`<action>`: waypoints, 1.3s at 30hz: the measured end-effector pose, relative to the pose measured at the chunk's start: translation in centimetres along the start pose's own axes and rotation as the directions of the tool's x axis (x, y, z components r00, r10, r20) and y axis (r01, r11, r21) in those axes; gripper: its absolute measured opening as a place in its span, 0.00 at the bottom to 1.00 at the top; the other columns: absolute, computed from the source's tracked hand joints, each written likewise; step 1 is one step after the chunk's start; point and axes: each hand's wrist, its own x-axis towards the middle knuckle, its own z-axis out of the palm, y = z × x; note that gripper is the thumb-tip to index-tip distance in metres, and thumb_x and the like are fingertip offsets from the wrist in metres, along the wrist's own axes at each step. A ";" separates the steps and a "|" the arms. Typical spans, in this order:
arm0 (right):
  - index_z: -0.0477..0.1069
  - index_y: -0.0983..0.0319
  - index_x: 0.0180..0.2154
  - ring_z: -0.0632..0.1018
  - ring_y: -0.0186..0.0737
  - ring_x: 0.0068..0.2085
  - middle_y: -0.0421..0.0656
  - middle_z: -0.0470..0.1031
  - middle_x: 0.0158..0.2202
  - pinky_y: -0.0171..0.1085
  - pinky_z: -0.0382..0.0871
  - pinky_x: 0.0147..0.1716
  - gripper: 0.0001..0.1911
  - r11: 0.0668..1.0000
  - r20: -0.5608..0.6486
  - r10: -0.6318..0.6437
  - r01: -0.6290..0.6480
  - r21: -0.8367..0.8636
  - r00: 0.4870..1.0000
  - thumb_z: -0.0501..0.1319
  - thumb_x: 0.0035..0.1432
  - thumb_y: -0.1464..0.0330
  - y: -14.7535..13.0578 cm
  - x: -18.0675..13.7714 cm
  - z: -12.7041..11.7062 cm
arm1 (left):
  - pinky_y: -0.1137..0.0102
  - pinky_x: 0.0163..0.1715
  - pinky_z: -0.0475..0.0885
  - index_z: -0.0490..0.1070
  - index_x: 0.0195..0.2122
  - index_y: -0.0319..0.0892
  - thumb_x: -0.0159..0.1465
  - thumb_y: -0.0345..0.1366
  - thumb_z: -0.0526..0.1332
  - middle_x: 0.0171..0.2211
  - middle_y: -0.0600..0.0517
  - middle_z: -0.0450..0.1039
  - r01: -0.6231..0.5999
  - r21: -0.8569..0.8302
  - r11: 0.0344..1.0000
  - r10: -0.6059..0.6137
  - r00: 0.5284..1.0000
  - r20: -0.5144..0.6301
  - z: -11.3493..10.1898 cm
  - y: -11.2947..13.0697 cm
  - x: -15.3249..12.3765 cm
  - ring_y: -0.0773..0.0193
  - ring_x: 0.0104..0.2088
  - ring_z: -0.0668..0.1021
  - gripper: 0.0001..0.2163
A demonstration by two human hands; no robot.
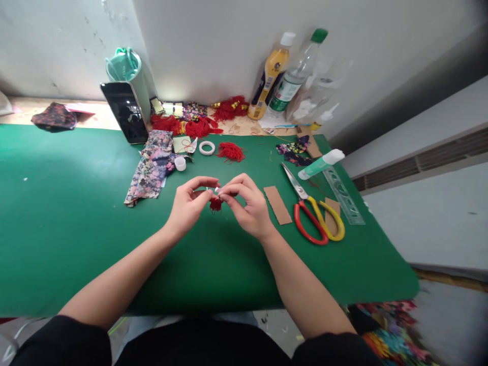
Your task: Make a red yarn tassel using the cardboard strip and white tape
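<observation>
Over the green mat [76, 213], my left hand [189, 202] and my right hand [247, 203] meet fingertip to fingertip. Both pinch a small red thread tassel [215, 204] that hangs between them, just above the mat. The fingers of each hand are curled and pressed together on its top. A strip of brown cardboard [278, 204] lies right beside my right hand. Red-and-yellow scissors [314, 216] lie further right.
Floral fabric [150, 165], a tape ring [207, 148], a loose red thread bundle [231, 151] and a small white cap [180, 163] lie beyond my hands. A phone [125, 112], a green cup [127, 71], bottles [272, 76], a glue stick [321, 164] and a ruler [343, 195] stand around.
</observation>
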 end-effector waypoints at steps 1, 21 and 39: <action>0.73 0.58 0.33 0.74 0.36 0.35 0.41 0.70 0.33 0.38 0.72 0.34 0.04 1.000 -0.006 0.011 -0.011 0.014 1.000 0.60 0.61 0.70 0.0 0.0 0.0 | 0.68 0.30 0.75 0.76 0.35 0.39 0.51 0.33 0.65 0.33 0.51 0.78 0.005 -0.010 1.000 -0.005 1.000 0.007 -0.1 -0.1 0.1 0.66 0.26 0.78 0.10; 0.76 0.58 0.35 0.74 0.33 0.33 0.41 0.69 0.35 0.36 0.73 0.31 0.08 0.896 -0.055 0.299 -0.261 0.360 0.953 0.63 0.59 0.61 0.7 0.2 -0.4 | 0.68 0.30 0.71 0.77 0.32 0.40 0.53 0.47 0.69 0.22 0.54 0.68 0.199 -0.140 0.970 -0.133 0.915 0.382 0.0 -0.5 0.2 0.68 0.25 0.73 0.14; 0.75 0.57 0.34 0.74 0.31 0.35 0.39 0.70 0.34 0.34 0.70 0.35 0.07 0.925 0.052 0.180 -0.187 0.331 0.982 0.59 0.63 0.66 0.3 0.3 -0.5 | 0.69 0.32 0.68 0.75 0.31 0.38 0.54 0.44 0.69 0.23 0.56 0.62 0.432 -0.116 0.894 -0.282 0.745 0.604 -0.2 -0.1 -0.2 0.72 0.23 0.66 0.13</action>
